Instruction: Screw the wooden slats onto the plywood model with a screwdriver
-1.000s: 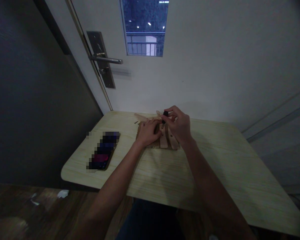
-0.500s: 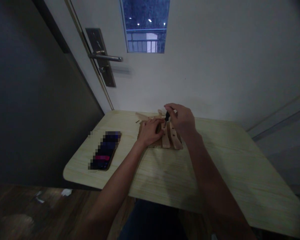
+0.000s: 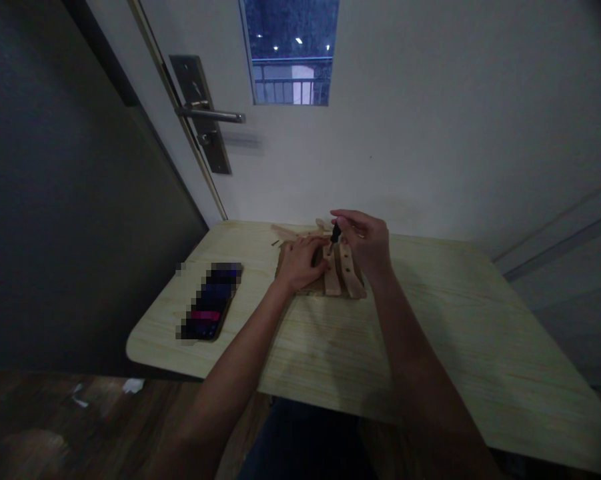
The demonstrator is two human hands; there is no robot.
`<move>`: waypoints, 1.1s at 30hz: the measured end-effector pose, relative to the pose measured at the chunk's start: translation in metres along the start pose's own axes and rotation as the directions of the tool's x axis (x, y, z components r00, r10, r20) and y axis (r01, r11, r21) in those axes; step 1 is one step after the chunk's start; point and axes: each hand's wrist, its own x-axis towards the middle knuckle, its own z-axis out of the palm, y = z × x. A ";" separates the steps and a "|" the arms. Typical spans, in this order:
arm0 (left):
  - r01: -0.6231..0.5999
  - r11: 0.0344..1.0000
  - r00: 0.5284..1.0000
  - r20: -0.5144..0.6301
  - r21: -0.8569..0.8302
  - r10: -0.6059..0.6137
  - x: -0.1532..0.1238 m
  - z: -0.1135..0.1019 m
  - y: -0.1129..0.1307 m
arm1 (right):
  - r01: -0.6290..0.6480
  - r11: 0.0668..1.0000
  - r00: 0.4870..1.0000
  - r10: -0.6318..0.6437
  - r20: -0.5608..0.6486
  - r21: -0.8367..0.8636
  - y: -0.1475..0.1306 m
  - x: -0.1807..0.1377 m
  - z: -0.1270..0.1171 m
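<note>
Several light wooden strips (image 3: pixel 341 279) lie side by side on a brown board (image 3: pixel 311 288) at the far middle of the table. My left hand (image 3: pixel 300 262) rests on the board and presses the wood down, fingers curled over it. My right hand (image 3: pixel 364 243) pinches the black handle of a small screwdriver (image 3: pixel 334 237), held upright with its tip on one strip. More loose wooden pieces (image 3: pixel 285 233) lie just behind the board.
A phone (image 3: pixel 211 301) with a lit screen lies on the pale wood-grain table (image 3: pixel 430 347) near its left edge. A white door with a metal lever handle (image 3: pixel 213 117) and a small window stands behind the table. Dark wall at left, wooden floor below.
My right hand has shifted slightly right and turned on the screwdriver handle. The view has risen a little. My left hand stays on the board.
</note>
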 end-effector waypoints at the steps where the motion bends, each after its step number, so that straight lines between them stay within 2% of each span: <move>1: 0.001 1.000 1.000 0.002 0.002 -0.001 0.000 0.000 0.000 | -0.012 1.000 1.000 0.012 -0.022 0.014 0.000 -0.001 0.001; 5: 0.004 1.000 1.000 0.004 0.007 -0.004 0.000 -0.001 0.001 | -0.037 0.999 0.991 0.036 -0.126 -0.002 0.000 -0.004 0.005; 8: -0.001 1.000 1.000 -0.004 0.007 0.001 0.000 -0.001 0.002 | -0.013 1.000 0.984 0.008 -0.175 -0.027 0.004 -0.005 0.008; 10: -0.006 1.000 1.000 -0.007 0.007 0.006 0.000 -0.001 0.002 | 0.003 1.000 0.988 -0.003 -0.157 -0.002 0.008 -0.005 0.008; 12: -0.007 1.000 1.000 -0.007 0.005 0.007 0.000 0.000 0.001 | -0.002 0.999 0.996 0.005 -0.089 0.032 0.013 -0.005 0.008; 20: -0.004 1.000 1.000 -0.016 0.024 0.005 0.000 0.001 0.000 | 0.111 0.994 0.993 -0.112 0.040 0.016 0.015 -0.009 0.003; 24: 0.003 1.000 1.000 -0.010 0.031 -0.003 0.000 0.000 0.001 | 0.137 0.989 0.988 -0.140 0.063 0.051 0.017 -0.009 0.003; 28: -0.010 1.000 1.000 -0.011 0.025 0.010 0.000 0.000 0.000 | 0.142 0.990 0.988 -0.140 0.062 -0.023 0.019 -0.009 0.003; 33: -0.009 1.000 1.000 -0.011 0.025 0.009 0.000 0.000 0.000 | 0.231 0.972 0.971 -0.229 0.075 -0.030 0.020 -0.007 0.001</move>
